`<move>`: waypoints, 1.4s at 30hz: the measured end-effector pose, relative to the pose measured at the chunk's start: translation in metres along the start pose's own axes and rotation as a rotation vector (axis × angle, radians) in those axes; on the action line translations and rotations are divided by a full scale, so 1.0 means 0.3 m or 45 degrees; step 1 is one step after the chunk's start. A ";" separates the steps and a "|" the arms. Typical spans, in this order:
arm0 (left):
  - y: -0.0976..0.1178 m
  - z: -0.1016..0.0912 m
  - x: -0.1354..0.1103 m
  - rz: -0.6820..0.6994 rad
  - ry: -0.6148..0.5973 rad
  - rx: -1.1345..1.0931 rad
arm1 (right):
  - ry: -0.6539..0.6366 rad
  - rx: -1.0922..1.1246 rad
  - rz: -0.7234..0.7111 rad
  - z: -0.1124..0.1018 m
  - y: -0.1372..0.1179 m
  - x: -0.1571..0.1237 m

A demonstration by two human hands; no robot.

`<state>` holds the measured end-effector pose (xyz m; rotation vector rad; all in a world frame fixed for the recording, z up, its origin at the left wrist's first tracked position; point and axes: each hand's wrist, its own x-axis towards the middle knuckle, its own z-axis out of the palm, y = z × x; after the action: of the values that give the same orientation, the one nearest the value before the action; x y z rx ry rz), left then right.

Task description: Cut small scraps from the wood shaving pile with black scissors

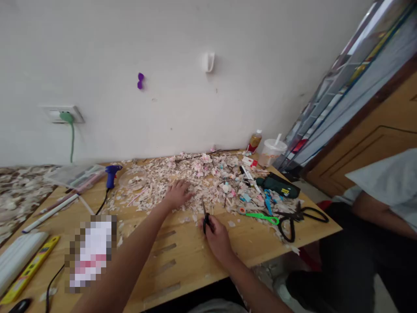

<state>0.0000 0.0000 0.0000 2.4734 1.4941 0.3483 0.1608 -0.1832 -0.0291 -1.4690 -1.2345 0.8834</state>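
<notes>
My right hand is closed around the black handles of small scissors, whose blades point away toward a heap of pale, petal-like scraps. Over the near side of that heap reaches my left hand, its fingers spread among the scraps and partly blurred. I see nothing held in it. Pinkish flower-like pieces lie deeper in the heap, close to some thin dark twigs.
Green-handled scissors and large black scissors lie at the right. A drink cup and bottle stand behind. Leftward are a blue glue gun, clear box and yellow level. Someone sits at the right.
</notes>
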 end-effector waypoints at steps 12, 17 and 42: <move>-0.015 -0.029 0.080 -0.053 0.017 -0.188 | 0.007 -0.028 -0.017 -0.005 -0.007 -0.009; 0.013 -0.124 0.128 -0.168 0.039 -0.193 | -0.028 -0.085 -0.040 -0.010 -0.008 -0.026; -0.098 -0.103 0.078 -0.382 0.174 -0.355 | -0.093 -0.004 -0.017 -0.014 -0.008 -0.018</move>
<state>-0.0238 0.0364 0.0219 2.0118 1.7082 0.6298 0.1631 -0.1894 -0.0262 -1.4403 -1.2983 0.9341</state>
